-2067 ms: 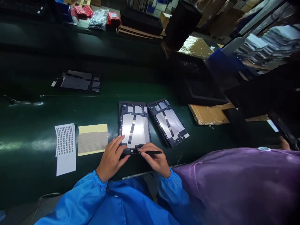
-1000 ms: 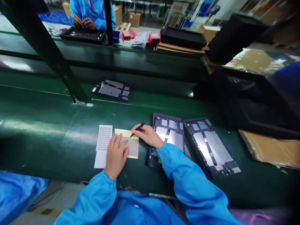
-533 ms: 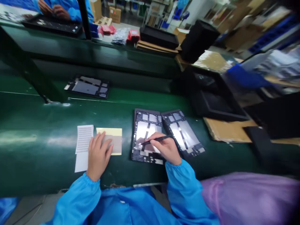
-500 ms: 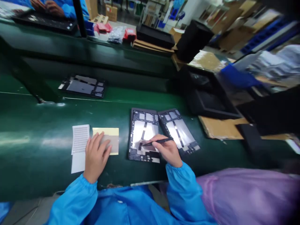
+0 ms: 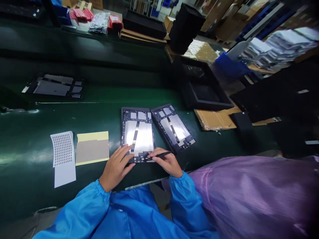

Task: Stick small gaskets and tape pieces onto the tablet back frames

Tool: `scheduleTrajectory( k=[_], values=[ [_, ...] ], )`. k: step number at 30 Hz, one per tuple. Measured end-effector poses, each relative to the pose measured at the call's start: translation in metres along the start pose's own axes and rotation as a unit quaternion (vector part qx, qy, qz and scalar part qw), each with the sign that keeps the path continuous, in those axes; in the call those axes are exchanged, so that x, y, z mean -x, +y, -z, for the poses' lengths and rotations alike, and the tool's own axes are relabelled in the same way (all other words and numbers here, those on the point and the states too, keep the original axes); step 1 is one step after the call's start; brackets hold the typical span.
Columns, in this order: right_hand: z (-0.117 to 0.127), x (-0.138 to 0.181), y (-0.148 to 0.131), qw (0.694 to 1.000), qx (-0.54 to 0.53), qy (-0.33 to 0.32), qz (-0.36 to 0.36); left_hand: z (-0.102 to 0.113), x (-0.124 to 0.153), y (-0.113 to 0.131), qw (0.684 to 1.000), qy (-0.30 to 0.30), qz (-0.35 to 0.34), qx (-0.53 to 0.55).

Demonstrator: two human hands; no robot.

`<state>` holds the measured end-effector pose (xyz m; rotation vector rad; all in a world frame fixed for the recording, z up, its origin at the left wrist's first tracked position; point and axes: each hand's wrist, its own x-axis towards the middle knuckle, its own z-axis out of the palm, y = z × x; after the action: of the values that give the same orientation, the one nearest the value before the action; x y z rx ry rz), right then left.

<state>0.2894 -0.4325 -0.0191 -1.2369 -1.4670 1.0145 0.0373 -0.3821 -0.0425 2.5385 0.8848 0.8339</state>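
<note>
My right hand [image 5: 167, 162] pinches black tweezers [image 5: 163, 154], their tip down at the lower edge of an opened tablet [image 5: 144, 132]. This tablet lies flat with silver plates and a dark ribbon strip showing. My left hand [image 5: 116, 167] rests with fingers spread on its lower left corner. A second opened tablet [image 5: 175, 127] lies slanted just to the right, against the first one's upper corner. Left of my hands are a yellow-edged sheet with a grey-brown face [image 5: 92, 151] and a white sheet of small dark labels [image 5: 62, 149].
Another opened tablet [image 5: 56, 87] lies at the back left. Black trays [image 5: 209, 101] sit on cardboard [image 5: 214, 119] at the right. A shelf behind holds red packs [image 5: 115, 23] and a black stack [image 5: 185, 30]. A person in a purple sleeve [image 5: 244, 192] is close on my right.
My left hand has left the yellow-edged sheet and come to the tablet's lower left corner. The tweezers have shifted to the tablet's lower edge. The whole view has swung right.
</note>
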Motion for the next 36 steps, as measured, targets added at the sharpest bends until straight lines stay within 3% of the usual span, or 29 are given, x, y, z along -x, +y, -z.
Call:
scheduleTrajectory(
  k=[22, 36],
  values=[
    [0.001, -0.007, -0.008, 0.997, 0.052, -0.054, 0.006, 0.003, 0.000, 0.002, 1.000, -0.007, 0.012, 0.011],
    [0.006, -0.035, -0.031, 0.977, 0.104, -0.178, 0.048, 0.004, -0.002, 0.003, 1.000, -0.012, 0.014, 0.018]
  ],
)
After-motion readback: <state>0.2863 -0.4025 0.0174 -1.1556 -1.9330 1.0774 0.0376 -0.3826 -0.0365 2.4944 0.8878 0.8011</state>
